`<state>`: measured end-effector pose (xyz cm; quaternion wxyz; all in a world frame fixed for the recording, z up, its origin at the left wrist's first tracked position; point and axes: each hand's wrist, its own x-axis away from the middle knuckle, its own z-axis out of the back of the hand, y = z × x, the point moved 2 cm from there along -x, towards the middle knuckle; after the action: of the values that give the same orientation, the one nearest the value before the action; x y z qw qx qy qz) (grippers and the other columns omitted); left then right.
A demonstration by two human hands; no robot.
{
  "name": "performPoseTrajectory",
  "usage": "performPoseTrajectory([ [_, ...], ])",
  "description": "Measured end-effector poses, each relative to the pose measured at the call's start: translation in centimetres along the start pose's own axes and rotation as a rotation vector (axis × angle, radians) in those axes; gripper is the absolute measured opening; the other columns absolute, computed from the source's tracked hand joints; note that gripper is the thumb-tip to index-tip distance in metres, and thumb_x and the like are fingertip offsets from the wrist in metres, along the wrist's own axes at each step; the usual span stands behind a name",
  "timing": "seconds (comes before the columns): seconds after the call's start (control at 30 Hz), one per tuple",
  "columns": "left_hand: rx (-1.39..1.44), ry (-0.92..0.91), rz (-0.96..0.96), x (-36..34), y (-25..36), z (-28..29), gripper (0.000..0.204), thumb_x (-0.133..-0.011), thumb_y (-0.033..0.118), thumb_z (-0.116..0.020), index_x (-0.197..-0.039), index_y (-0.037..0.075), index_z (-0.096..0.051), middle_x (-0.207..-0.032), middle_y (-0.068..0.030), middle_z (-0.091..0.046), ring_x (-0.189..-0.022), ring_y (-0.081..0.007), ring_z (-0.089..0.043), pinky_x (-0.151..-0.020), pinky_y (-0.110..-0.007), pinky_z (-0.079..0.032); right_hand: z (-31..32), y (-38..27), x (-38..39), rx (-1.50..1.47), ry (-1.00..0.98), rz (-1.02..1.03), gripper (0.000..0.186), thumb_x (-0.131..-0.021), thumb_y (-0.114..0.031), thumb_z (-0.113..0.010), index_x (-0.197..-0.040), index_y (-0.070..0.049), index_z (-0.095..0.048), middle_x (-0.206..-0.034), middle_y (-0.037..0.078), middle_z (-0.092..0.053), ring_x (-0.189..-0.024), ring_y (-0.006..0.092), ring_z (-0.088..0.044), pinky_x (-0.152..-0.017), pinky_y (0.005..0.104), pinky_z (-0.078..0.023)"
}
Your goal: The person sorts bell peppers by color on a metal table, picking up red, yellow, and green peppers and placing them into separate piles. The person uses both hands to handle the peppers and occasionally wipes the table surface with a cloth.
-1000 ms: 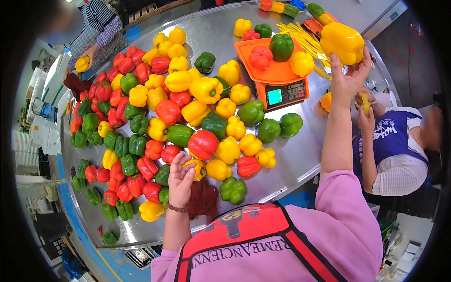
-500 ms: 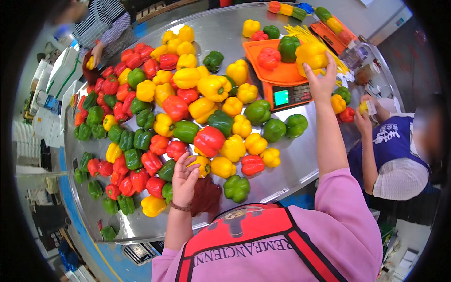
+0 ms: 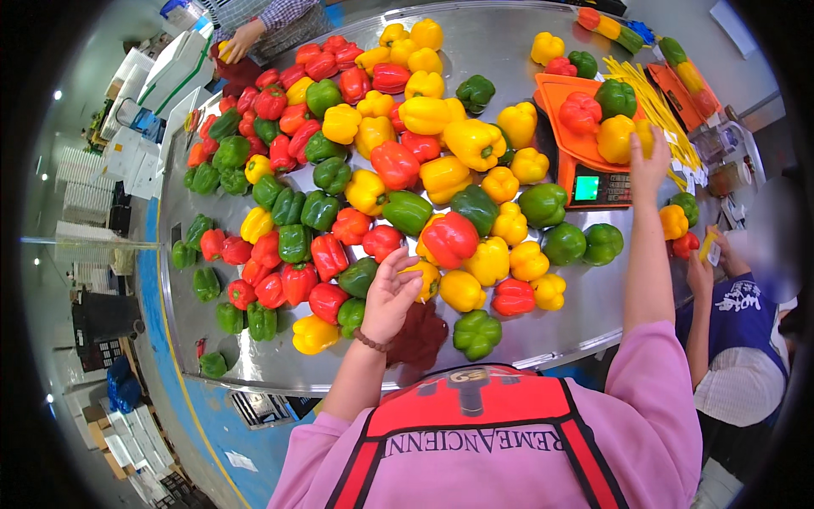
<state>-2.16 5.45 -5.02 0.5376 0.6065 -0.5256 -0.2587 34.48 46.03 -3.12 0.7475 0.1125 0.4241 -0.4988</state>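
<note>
My right hand (image 3: 648, 165) is at the right side of the orange scale pan (image 3: 560, 103), fingers round a yellow pepper (image 3: 643, 138). That pepper sits beside another yellow one (image 3: 613, 142), with a red (image 3: 581, 114) and a green pepper (image 3: 616, 97) also in the pan. The scale's lit display (image 3: 587, 188) shows below. My left hand (image 3: 390, 301) hovers open with loosely bent fingers near a yellow pepper (image 3: 428, 280) and a big red one (image 3: 451, 240), among several red, yellow and green peppers spread over the steel table (image 3: 496, 59).
A co-worker's hand (image 3: 246, 38) is at the far left edge. Another person (image 3: 738, 348) at the right holds something yellow. Yellow strips (image 3: 644, 85), a second orange tray (image 3: 670, 97) and jars (image 3: 729, 174) lie beyond the scale. A dark red patch (image 3: 415, 339) is near me.
My right hand has brought the yellow pepper down from raised in the air into the scale pan. The view has shifted, so the table appears further right. My left hand keeps a similar pose.
</note>
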Motion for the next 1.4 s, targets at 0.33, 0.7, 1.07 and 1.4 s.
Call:
performPoseTrajectory([
  [0.33,0.083,-0.033,0.028,-0.6,-0.7,-0.2,0.053,-0.091,0.008,-0.064,-0.139,0.006,-0.040,-0.128,-0.0114,-0.053,-0.111,-0.0168,-0.055,-0.098,-0.032,-0.045,-2.1,8.4,0.7,-0.254,-0.148,-0.320,0.074,-0.087,-0.044,-0.069,-0.141,-0.002,-0.041,-0.139,0.023,-0.046,-0.129,0.0317,-0.045,-0.108,0.0388,-0.034],
  [0.7,-0.054,0.054,-0.037,3.9,-1.2,1.4,0.046,-0.091,0.005,-0.063,-0.134,0.006,-0.047,-0.126,-0.0064,-0.055,-0.113,-0.0133,-0.055,-0.095,-0.029,-0.045,-1.0,9.7,0.4,-0.864,0.249,-0.883,0.059,-0.091,-0.026,-0.067,-0.138,-0.001,-0.042,-0.126,0.018,-0.056,-0.112,0.0248,-0.058,-0.092,0.0315,-0.049],
  [1.07,-0.901,0.766,-0.116,13.9,-3.1,18.9,0.075,-0.072,0.014,-0.080,-0.136,0.005,-0.043,-0.134,-0.0170,-0.048,-0.123,-0.0314,-0.049,-0.104,-0.042,-0.041,3.3,-25.6,9.9,-1.361,-0.588,-0.416,0.051,-0.085,-0.002,-0.059,-0.136,-0.006,-0.050,-0.128,0.006,-0.052,-0.112,0.0164,-0.053,-0.098,0.0311,-0.042],
  [1.4,0.009,0.514,-0.530,11.1,7.8,12.1,0.072,-0.079,0.006,-0.071,-0.142,0.007,-0.035,-0.134,-0.0104,-0.049,-0.120,-0.0247,-0.053,-0.100,-0.040,-0.047,2.9,-32.4,11.0,-1.835,-0.851,-0.690,0.052,-0.086,-0.010,-0.066,-0.135,-0.005,-0.047,-0.125,0.006,-0.054,-0.115,0.0153,-0.054,-0.100,0.0331,-0.043],
])
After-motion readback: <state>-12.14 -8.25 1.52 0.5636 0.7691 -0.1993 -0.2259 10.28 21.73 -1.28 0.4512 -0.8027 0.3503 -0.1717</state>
